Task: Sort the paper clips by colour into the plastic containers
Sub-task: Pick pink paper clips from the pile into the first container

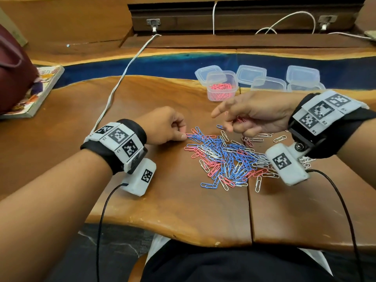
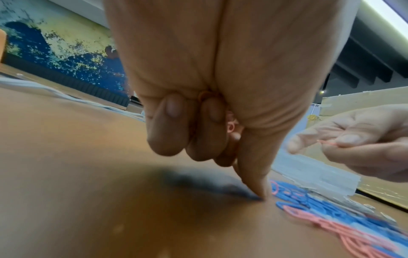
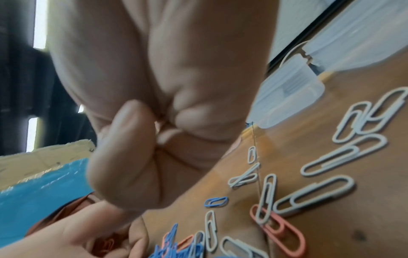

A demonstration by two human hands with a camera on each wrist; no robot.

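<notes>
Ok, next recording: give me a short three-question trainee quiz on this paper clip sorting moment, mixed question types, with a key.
1. True or false: the container that holds clips holds blue ones.
2. Which colours lie mixed in the pile on the table? A) pink, blue, white B) green, yellow C) black only
3. Fill in: the right hand pinches a ____ clip, while the left hand touches the pile's edge with pink clips tucked in its curled fingers.

Key: 1 false (pink); 2 A; 3 pink.
</notes>
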